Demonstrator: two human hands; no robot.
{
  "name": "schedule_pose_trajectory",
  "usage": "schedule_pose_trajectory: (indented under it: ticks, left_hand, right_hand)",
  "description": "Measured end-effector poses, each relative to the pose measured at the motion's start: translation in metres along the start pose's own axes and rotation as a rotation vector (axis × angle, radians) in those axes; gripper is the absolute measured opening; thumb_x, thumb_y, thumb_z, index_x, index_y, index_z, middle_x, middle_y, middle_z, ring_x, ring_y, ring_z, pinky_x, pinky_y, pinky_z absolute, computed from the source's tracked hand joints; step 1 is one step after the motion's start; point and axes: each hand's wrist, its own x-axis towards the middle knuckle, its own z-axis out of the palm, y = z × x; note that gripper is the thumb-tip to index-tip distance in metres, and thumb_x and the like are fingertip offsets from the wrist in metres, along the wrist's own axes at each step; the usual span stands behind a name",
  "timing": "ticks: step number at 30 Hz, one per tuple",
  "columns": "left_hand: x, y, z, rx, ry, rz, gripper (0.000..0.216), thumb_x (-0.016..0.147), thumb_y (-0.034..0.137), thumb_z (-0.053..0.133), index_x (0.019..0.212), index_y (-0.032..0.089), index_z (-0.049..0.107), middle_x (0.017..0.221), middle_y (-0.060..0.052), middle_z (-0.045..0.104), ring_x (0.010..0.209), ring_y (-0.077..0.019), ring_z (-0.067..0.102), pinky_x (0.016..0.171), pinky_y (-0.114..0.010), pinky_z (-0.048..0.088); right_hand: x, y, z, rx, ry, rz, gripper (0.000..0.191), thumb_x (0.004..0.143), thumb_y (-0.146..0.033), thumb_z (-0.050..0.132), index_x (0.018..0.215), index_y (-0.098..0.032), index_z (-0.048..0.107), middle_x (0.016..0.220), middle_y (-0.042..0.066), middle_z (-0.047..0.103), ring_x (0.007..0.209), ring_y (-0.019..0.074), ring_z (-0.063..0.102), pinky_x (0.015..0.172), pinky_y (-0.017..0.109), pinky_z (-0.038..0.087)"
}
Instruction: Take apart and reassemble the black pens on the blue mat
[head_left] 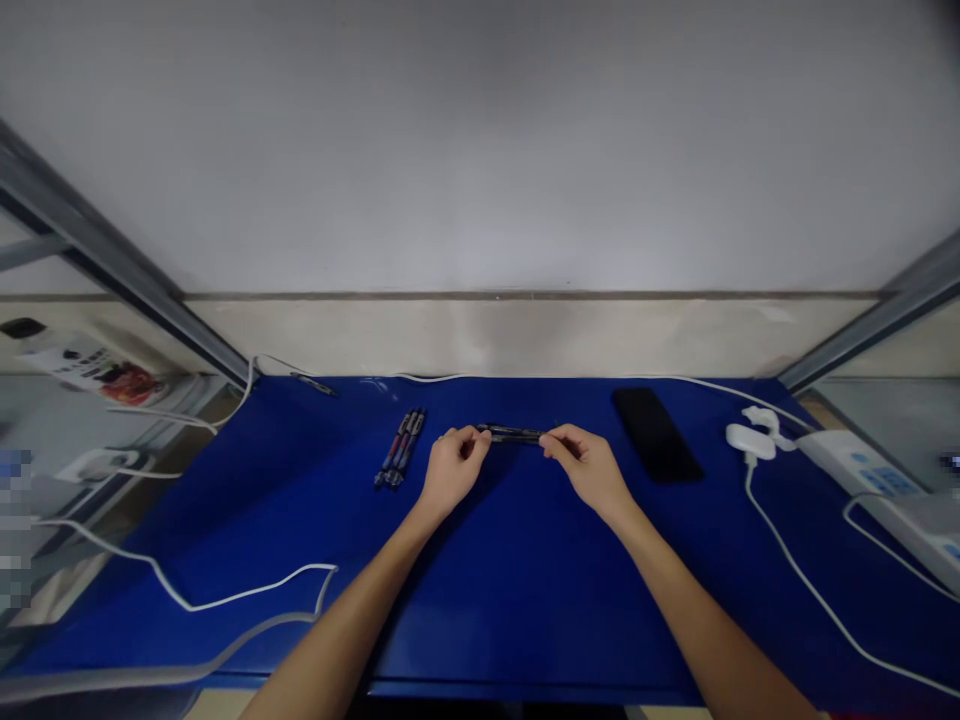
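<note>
Left hand (pixel 452 465) and right hand (pixel 592 468) bare; forearms (pixel 360 610) bare, tapering; finer detail too blurred to judge.

Table: glossy blue top (pixel 525 580) filling the lower half of the frame, its back edge along the pale wall base.
Pen cluster: three pens (pixel 400 448) side by side, slanted, left of centre.
Lone pen: dark pen (pixel 315 384), back edge, upper left of the tabletop.
Phone: black, flat (pixel 656 435), right of centre.
Charger: white (pixel 750 441), farther right, with a cord (pixel 787 562) running to the lower right.
Left cable: white (pixel 240 598), bent, lower left.
</note>
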Motion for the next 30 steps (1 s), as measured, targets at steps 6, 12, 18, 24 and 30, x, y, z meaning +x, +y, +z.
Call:
schedule_pose_trajectory:
  ticks: [6,12,18,24,30]
  left_hand:
    - [0.0006,-0.0011,0.0005,-0.001,0.001,0.001,0.044,0.091,0.047,0.045,0.058,0.019,0.049,0.055,0.002,0.045,0.058,-0.0128,0.044,0.057,-0.025,0.031]
    - [0.0004,-0.0003,-0.0002,-0.016,0.006,0.005,0.044,0.092,0.046,0.045,0.057,0.019,0.045,0.054,0.002,0.043,0.058,-0.0126,0.043,0.057,-0.025,0.030]
    - [0.0008,-0.0001,-0.0008,-0.051,0.005,-0.014,0.044,0.092,0.045,0.045,0.057,0.019,0.041,0.054,0.003,0.040,0.058,-0.0121,0.041,0.057,-0.025,0.028]
    - [0.0006,-0.0014,-0.0001,-0.061,-0.006,-0.009,0.044,0.092,0.046,0.046,0.058,0.018,0.042,0.054,0.003,0.040,0.058,-0.0118,0.041,0.058,-0.025,0.028]
    - [0.0003,-0.0008,-0.0005,-0.018,-0.022,0.004,0.042,0.094,0.045,0.045,0.062,0.019,0.049,0.056,0.003,0.046,0.059,-0.0126,0.044,0.059,-0.025,0.030]
  right_hand:
    - [0.0008,0.0032,-0.0002,0.017,-0.016,0.025,0.031,0.087,-0.048,0.060,0.075,-0.022,0.069,0.070,0.003,0.068,0.065,0.0183,0.063,0.064,0.031,0.048]
    - [-0.0001,0.0015,0.0011,0.009,-0.016,0.012,0.030,0.087,-0.047,0.060,0.074,-0.022,0.069,0.068,0.003,0.066,0.062,0.0175,0.060,0.060,0.030,0.046]
    - [0.0015,0.0044,0.0003,0.033,-0.006,0.024,0.025,0.085,-0.045,0.064,0.080,-0.022,0.071,0.074,0.003,0.069,0.068,0.0184,0.062,0.063,0.031,0.047]
    - [0.0009,0.0037,0.0004,0.021,-0.027,0.033,0.028,0.087,-0.045,0.061,0.075,-0.021,0.068,0.069,0.002,0.066,0.065,0.0174,0.060,0.063,0.030,0.046]
    - [0.0017,0.0032,-0.0003,0.019,-0.018,0.026,0.024,0.085,-0.044,0.064,0.080,-0.021,0.070,0.075,0.003,0.068,0.069,0.0178,0.062,0.065,0.030,0.047]
